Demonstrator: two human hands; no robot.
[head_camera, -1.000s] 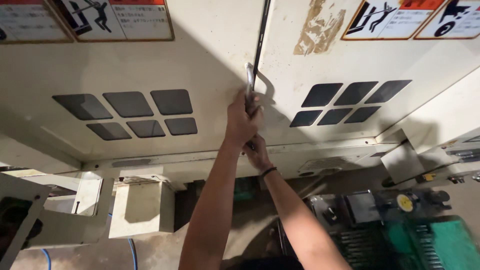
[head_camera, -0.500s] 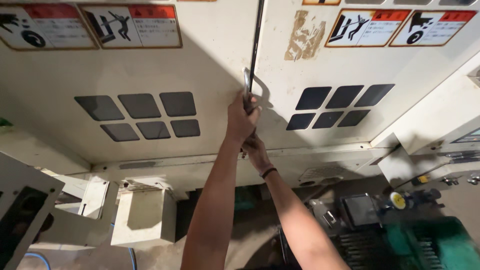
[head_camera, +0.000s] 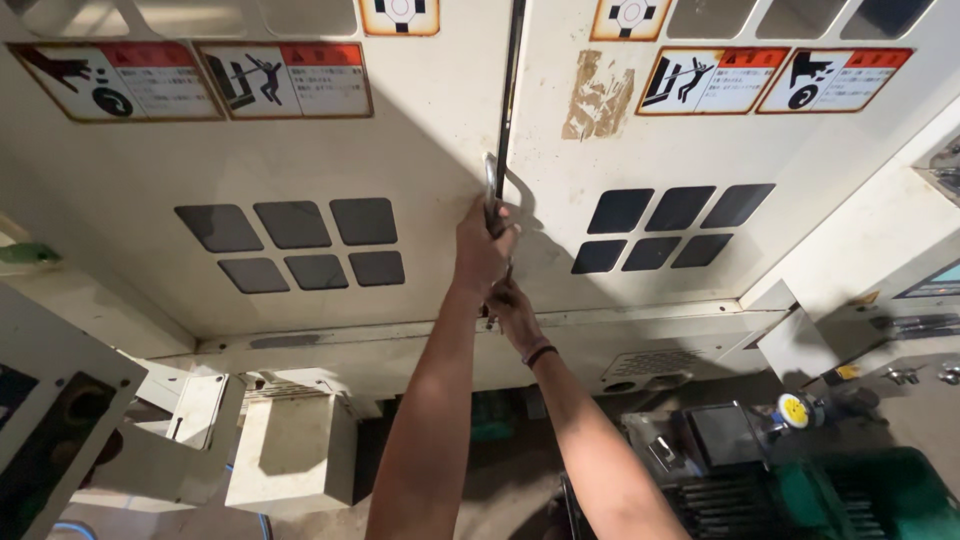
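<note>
The metal handle (head_camera: 492, 190) runs vertically beside the dark seam between two cream machine doors (head_camera: 420, 150). The left hand (head_camera: 482, 250) has its fingers wrapped tightly round it; the right hand (head_camera: 512, 300) sits just below, its grip hidden. Warning stickers (head_camera: 285, 80) line the doors above dark square panels (head_camera: 300, 245).

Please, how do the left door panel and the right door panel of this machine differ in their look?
The left door panel shows six dark square patches in a near-level block; the right door panel shows six slanted ones. The right door panel carries a torn brown sticker mark; none shows on the left door panel. The left hand grips the metal handle at the seam; the right hand is just below. Both panels are cream with warning labels on top.
</note>
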